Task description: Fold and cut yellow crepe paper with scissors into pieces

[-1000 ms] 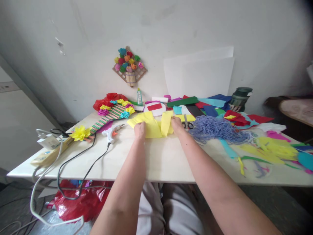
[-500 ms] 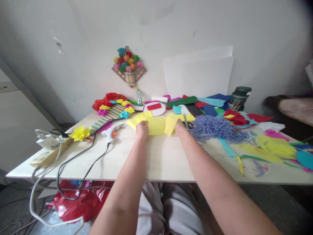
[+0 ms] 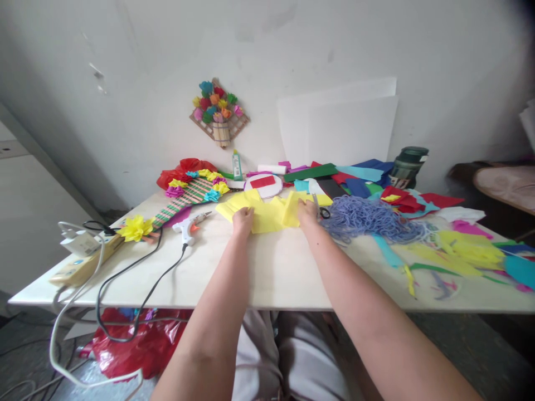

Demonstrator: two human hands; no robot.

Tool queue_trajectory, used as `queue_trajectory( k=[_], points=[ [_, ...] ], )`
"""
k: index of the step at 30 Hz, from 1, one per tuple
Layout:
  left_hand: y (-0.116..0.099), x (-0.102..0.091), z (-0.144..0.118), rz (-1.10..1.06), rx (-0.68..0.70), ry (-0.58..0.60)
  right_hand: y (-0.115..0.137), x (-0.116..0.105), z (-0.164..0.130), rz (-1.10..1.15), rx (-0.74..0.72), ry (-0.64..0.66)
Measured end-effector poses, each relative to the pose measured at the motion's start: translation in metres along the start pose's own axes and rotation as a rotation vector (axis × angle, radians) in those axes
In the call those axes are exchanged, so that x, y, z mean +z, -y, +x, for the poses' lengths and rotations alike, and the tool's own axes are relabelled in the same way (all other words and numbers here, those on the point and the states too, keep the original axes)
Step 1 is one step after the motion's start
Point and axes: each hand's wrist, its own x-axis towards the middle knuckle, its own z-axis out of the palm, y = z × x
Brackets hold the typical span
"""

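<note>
Mid-frame, the left hand (image 3: 243,219) and right hand (image 3: 307,211) keep pinching the yellow crepe paper (image 3: 267,211), its right flap now folded further inward than a moment ago.

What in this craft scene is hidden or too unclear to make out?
Head view:
- Scissors: mostly hidden behind the right hand.
- Green bottle: label too small to read.
- Yellow paper: parts covered by both hands; left hand hides its fold.
- Red bag: largely hidden under the table.
</note>
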Motion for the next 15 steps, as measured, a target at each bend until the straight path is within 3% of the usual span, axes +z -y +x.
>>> queue_trajectory(
  k=[3,9,11,15],
  points=[
    [0.001,0.002,0.000,-0.088,-0.030,0.039,0.008,-0.002,-0.006,-0.140,-0.029,-0.149],
    [0.003,0.008,-0.003,-0.306,-0.049,0.146,0.034,-0.009,-0.021,-0.111,-0.192,-0.159],
    [0.004,0.008,-0.003,-0.334,-0.050,0.162,0.042,-0.007,-0.027,0.069,-0.187,-0.018],
    [0.005,0.010,-0.004,-0.385,-0.068,0.192,0.053,0.002,-0.046,0.478,-0.017,0.547]
  ],
)
